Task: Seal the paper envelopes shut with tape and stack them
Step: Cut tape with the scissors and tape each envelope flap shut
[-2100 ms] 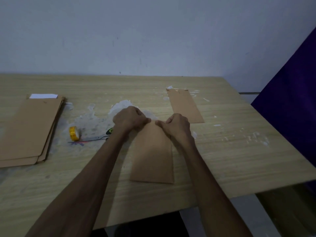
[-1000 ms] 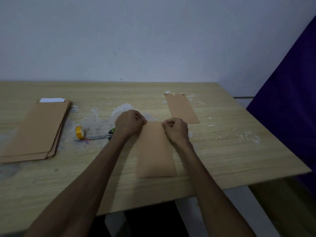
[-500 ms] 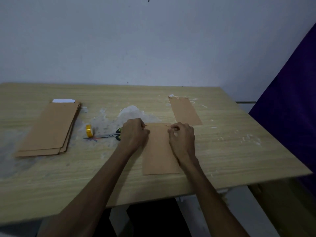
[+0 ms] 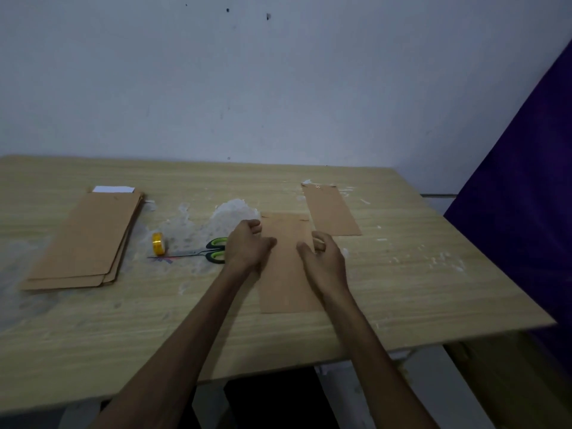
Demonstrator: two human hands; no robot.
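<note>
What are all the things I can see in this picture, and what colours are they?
table: one, light wood, filling the middle of the view, with whitish patches on it
envelope under the hands: one, brown, flat in the middle of the table
single envelope: one, brown, lying flat behind and to the right of the first
stack of envelopes: one pile, brown, on the left, exact number unclear
white paper: one piece, peeking out at the pile's far end
tape roll: one, yellow, between the pile and the hands
scissors: one pair, green and black handles, lying beside the tape
wall: pale bluish white, behind the table
cloth: purple, at the right edge
left hand: on the envelope's left edge
right hand: on the envelope's right edge
</note>
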